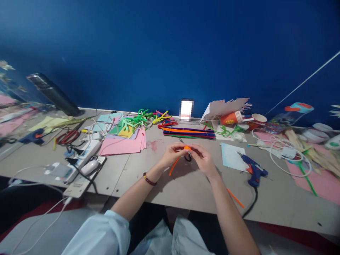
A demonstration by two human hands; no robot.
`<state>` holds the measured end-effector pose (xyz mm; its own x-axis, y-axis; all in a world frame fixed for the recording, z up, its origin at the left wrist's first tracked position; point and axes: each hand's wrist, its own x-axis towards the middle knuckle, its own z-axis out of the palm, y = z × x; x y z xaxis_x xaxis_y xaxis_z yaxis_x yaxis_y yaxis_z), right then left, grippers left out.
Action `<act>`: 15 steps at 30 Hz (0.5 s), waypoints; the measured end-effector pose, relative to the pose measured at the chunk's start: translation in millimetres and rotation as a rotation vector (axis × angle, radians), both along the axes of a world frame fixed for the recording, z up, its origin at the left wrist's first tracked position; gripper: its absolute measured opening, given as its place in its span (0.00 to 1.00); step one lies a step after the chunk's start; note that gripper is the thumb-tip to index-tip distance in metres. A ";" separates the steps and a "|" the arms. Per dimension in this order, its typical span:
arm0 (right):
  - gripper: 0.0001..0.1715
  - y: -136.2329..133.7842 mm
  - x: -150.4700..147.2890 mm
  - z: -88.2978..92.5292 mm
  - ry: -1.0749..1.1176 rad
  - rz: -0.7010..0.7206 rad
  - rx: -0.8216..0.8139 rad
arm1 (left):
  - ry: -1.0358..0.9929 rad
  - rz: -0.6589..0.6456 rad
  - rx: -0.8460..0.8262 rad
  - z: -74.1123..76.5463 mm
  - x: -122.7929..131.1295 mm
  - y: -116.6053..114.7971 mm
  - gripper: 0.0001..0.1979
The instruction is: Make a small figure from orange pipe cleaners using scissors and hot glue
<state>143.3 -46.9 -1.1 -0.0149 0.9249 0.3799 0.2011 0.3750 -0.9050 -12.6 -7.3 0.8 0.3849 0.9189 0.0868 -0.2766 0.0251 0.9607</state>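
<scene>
Between my fingertips, above the middle of the table, is an orange pipe cleaner, bunched at its upper end with a loose tail hanging down to the left. My left hand pinches it from one side, and my right hand closes on it from the other. Just behind and below my fingers lie scissors, whose dark handle shows while the rest is mostly hidden. Another orange pipe cleaner lies near the front edge, partly behind my right forearm. Beyond my hands rests a bundle of coloured pipe cleaners.
A blue glue gun lies at right beside a pale blue sheet. Pink paper and green bent pipe cleaners are at left, near a power strip with cables. Paper cups and a lit phone stand by the blue wall.
</scene>
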 end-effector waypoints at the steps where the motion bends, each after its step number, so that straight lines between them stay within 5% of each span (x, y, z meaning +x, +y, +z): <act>1: 0.13 0.7 0.5 -1.2 0.000 0.005 -0.011 | 0.006 -0.001 0.007 0.1 -0.1 -0.1 0.15; 15: 0.15 1.3 0.3 -5.9 0.039 -0.124 -0.075 | 0.009 0.011 -0.049 -6.7 2.1 3.1 0.19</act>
